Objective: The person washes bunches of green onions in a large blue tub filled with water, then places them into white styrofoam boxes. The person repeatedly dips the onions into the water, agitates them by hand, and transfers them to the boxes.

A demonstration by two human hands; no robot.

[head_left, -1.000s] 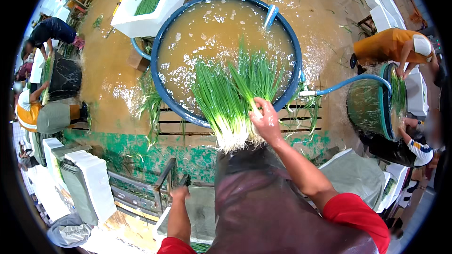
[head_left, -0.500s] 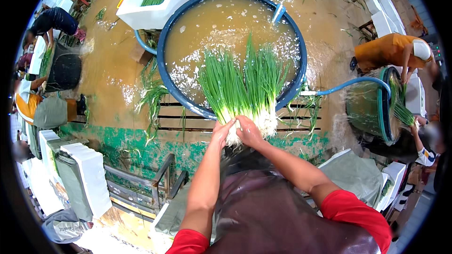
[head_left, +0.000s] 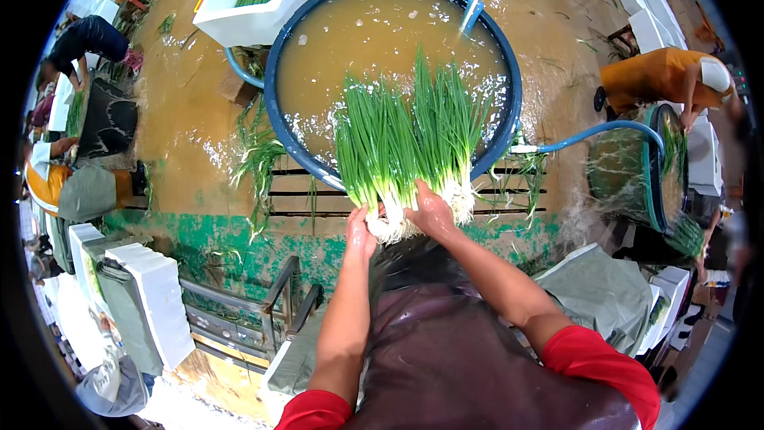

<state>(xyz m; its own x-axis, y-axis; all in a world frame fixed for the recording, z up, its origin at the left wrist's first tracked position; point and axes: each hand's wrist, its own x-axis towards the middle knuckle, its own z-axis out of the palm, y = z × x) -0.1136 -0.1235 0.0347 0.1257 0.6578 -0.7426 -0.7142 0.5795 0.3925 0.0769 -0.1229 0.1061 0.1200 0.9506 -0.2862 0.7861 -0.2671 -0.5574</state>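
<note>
Green onions lie over the near rim of a round dark-blue tub. Their green tops point away over the murky water, and their white, rooted ends face me. My left hand holds the left side of the bunch low down, by the white ends. Farther right, my right hand is closed at the white stalks between the left and right clumps; some of its fingers are hidden. The roots stick out between and beside my hands, just above my dark apron.
A blue pipe pours water at the tub's far right. Behind left stands a white foam box with more green onions. A blue hose runs right to another tub, where people work. A metal railing is near left.
My hands have moved apart, the left one outward and down, the right one slightly up and right. The white root ends now show between them.
</note>
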